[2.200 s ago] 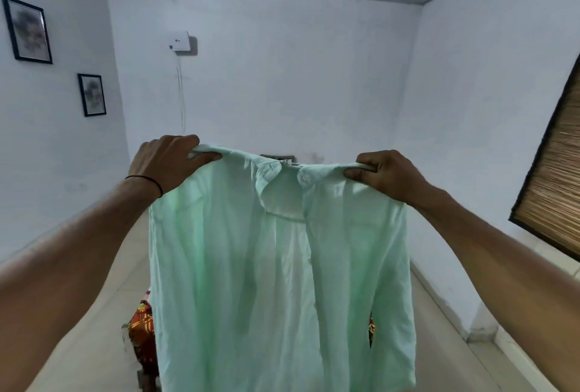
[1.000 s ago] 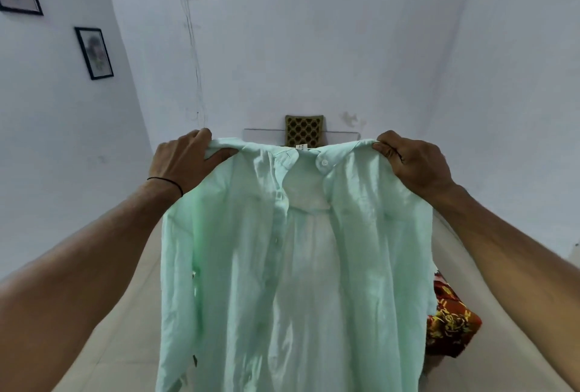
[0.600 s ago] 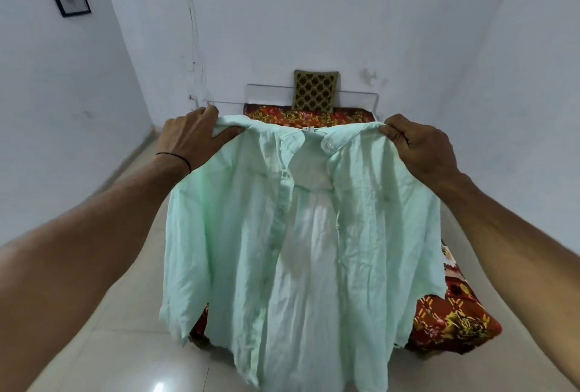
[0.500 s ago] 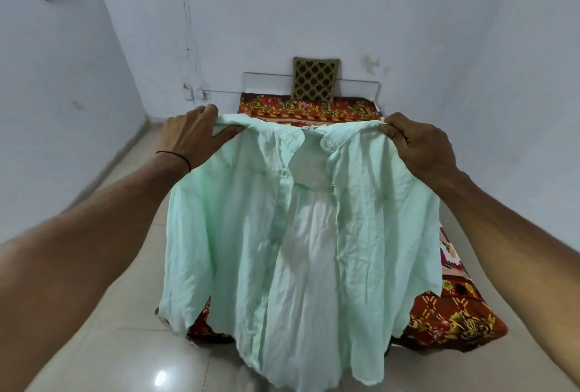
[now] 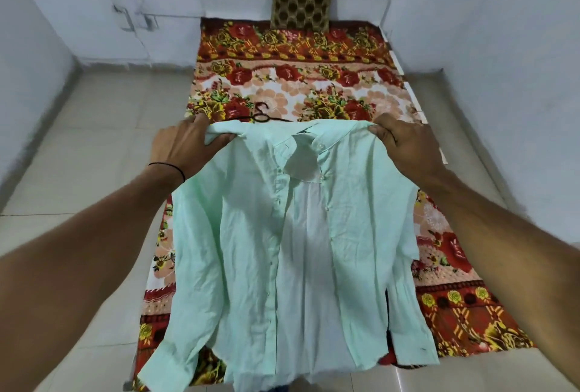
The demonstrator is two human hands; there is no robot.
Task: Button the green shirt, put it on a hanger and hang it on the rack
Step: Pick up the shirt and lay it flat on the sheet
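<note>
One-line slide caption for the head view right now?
Left hand and right hand hold the unbuttoned pale green shirt by its shoulders above the red floral bedspread.

Soft even light, wide-angle warp, blurred edges

Shirt (image 5: 282, 234) hangs over the bed (image 5: 298, 77); hanger (image 5: 262, 115) lies behind it.

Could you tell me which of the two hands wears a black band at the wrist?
The left hand, gripping the green shirt at one shoulder; the right hand has a bare wrist.
</note>
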